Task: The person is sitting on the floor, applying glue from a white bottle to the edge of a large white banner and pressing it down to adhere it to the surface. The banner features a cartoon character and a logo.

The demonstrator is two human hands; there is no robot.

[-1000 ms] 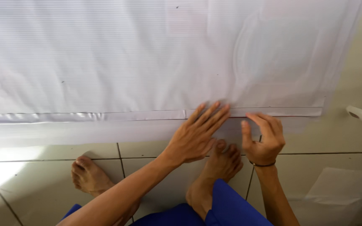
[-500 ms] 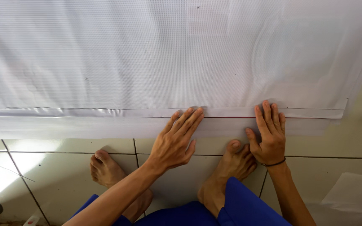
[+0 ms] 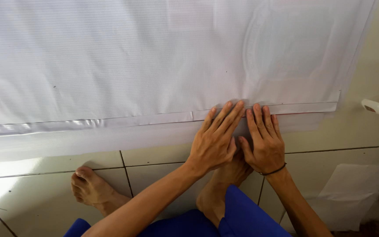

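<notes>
A large white sheet (image 3: 154, 57) of woven, plastic-like material lies spread on the tiled floor. Its near edge carries a folded strip (image 3: 110, 123) that runs left to right. My left hand (image 3: 213, 140) lies flat, fingers spread, with the fingertips pressing on that strip. Right beside it, my right hand (image 3: 264, 140) also lies flat with its fingertips on the strip; a dark band circles its wrist. Neither hand grips anything. My bare feet (image 3: 91, 186) rest on the tiles below the sheet, and blue trouser legs (image 3: 237, 217) show at the bottom.
Pale floor tiles (image 3: 31, 175) with dark grout lines run under the sheet. A white piece of sheet or paper (image 3: 352, 193) lies at the lower right. A small white object (image 3: 378, 107) sits at the right edge.
My right hand went from half curled to flat on the strip. Both hands have come together, side by side on the folded edge, and the view has shifted a little.
</notes>
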